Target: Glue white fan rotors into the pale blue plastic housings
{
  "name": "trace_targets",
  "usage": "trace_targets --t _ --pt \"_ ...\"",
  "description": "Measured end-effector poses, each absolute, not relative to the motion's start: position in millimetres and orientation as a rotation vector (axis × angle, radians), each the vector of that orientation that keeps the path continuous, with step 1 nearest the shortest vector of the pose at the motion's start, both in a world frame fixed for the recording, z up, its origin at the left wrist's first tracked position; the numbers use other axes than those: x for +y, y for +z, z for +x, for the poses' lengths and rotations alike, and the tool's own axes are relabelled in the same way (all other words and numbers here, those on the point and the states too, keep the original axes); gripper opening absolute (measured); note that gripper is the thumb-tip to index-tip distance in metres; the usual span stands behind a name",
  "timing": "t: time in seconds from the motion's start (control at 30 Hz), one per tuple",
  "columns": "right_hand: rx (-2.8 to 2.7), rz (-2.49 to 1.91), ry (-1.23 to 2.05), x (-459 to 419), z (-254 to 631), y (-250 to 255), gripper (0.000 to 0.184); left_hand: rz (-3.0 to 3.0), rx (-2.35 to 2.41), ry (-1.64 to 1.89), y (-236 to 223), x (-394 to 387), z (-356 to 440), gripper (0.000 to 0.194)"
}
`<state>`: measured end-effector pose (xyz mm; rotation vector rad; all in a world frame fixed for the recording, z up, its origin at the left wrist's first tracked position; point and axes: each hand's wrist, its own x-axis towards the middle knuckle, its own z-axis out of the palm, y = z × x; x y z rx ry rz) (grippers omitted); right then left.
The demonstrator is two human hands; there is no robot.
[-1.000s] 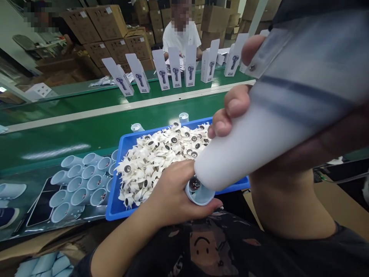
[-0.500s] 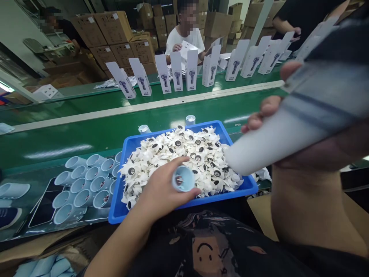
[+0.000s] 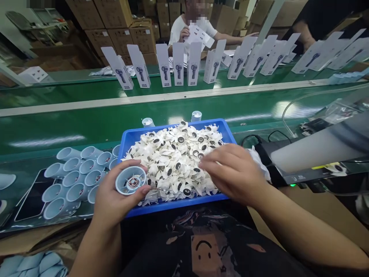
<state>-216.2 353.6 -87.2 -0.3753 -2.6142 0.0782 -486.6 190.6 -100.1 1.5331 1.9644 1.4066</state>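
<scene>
My left hand [image 3: 111, 192] is closed around a light-blue cylindrical housing [image 3: 118, 180], its open end facing me, with a round metallic and reddish part in its centre. Over the right side of a blue tray [image 3: 184, 206] is my right hand [image 3: 230, 169], slightly blurred, its fingers bent together among white fan blades [image 3: 164, 161]. A bit of white shows by those fingers; whether they grip a blade is hidden. The heaped blades have dark round hubs. Large and blurred at the right stands a whitish tapered tube [image 3: 317, 142], apart from my hand.
Several light-blue housings [image 3: 73, 179] lie in rows at left, beside a dark flat panel [image 3: 31, 200]. Two more cups [image 3: 196, 115] stand behind the tray. White printed boxes [image 3: 178, 69] line the green conveyor [image 3: 161, 104]. Across it, a person in white [image 3: 175, 32] handles a box.
My right hand has come away from the whitish tube and moved left over the fan blades. My left hand has moved left with the housing, whose inside now faces me more.
</scene>
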Motion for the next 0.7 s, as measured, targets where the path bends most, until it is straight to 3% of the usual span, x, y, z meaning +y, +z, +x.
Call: trace_targets --t 0.17,0.37,0.47,0.7 --pt "-2.993 -0.606 0.007 384.9 -287.5 -104.7 0.026 1.455 1.931 1.422 -102.4 185.0 -482.4 0.046" --pt "-3.196 -0.882 -0.064 382.0 -311.9 -86.4 0.021 1.445 1.942 1.415 -107.9 167.8 -493.4 0.044" --pt "-3.232 -0.992 -0.009 380.6 -311.4 -78.7 0.013 1.395 1.921 1.397 -110.8 163.9 -495.8 0.046" --pt "-3.078 -1.138 0.272 377.2 -308.2 -87.0 0.018 1.381 1.804 1.373 -109.1 170.6 -487.4 0.052"
